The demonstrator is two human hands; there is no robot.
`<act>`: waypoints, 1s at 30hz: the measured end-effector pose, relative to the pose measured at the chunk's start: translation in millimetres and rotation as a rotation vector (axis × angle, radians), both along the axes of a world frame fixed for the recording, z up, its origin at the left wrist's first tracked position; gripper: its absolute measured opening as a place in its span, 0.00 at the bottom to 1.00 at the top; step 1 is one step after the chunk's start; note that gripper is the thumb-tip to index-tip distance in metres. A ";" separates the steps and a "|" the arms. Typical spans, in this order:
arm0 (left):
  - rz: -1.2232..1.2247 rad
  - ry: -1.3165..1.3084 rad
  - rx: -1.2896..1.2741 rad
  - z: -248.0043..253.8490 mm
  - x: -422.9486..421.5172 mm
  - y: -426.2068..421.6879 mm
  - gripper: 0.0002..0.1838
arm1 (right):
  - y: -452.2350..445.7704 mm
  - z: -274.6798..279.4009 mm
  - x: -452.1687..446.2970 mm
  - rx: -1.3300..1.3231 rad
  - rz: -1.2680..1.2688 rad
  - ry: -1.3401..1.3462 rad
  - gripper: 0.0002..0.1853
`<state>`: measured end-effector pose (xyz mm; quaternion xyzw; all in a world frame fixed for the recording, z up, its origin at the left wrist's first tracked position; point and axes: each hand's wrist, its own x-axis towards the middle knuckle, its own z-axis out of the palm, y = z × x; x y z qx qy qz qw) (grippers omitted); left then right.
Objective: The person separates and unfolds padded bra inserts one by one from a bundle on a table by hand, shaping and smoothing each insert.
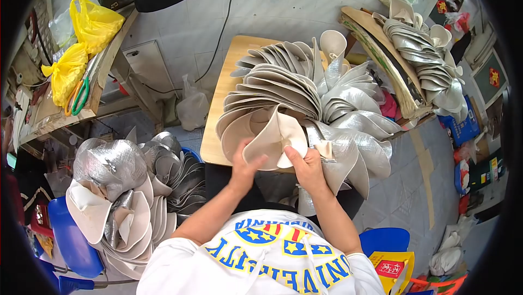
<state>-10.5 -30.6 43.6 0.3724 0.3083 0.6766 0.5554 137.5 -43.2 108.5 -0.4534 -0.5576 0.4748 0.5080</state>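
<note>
In front of me is a curved beige felt-like sheet (272,131), its pale side facing up and its edges curling. My right hand (309,171) pinches its near edge, thumb on top, beside a small beige flap (324,149). My left hand (247,168) is at the sheet's left edge. Its fingers are blurred and partly behind the sheet, so its grip is unclear. Beyond both hands, a fanned stack of similar beige sheets (272,91) lies on a wooden table (220,104). On its right, more sheets (357,110) show a shiny silver side.
Silver-and-beige sheets (111,167) are heaped at the lower left, by a blue chair (73,235). Another pile (417,50) rests on a board at the upper right. Yellow bags (95,25) and green-handled scissors (80,98) lie on the left bench. A yellow bag (393,262) stands at the lower right.
</note>
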 end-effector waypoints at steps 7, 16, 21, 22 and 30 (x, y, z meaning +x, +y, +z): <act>-0.028 -0.160 -0.191 -4.9 -0.5 16.3 0.19 | 3.6 -1.8 7.4 -0.010 0.067 -0.043 0.13; 0.029 -0.166 -0.178 32.2 -7.9 17.2 0.24 | -6.3 -18.9 1.0 0.029 -0.068 -0.134 0.18; 0.023 -0.013 -0.120 17.4 -2.3 10.1 0.24 | -16.2 -18.6 -15.3 0.049 -0.085 -0.377 0.18; 0.021 0.031 -0.103 14.3 -2.6 9.1 0.24 | -16.8 -15.2 -17.4 0.053 -0.082 -0.410 0.17; 0.129 -0.192 -0.273 27.6 3.4 31.6 0.26 | -4.4 -40.9 -21.0 0.058 -0.067 -0.449 0.15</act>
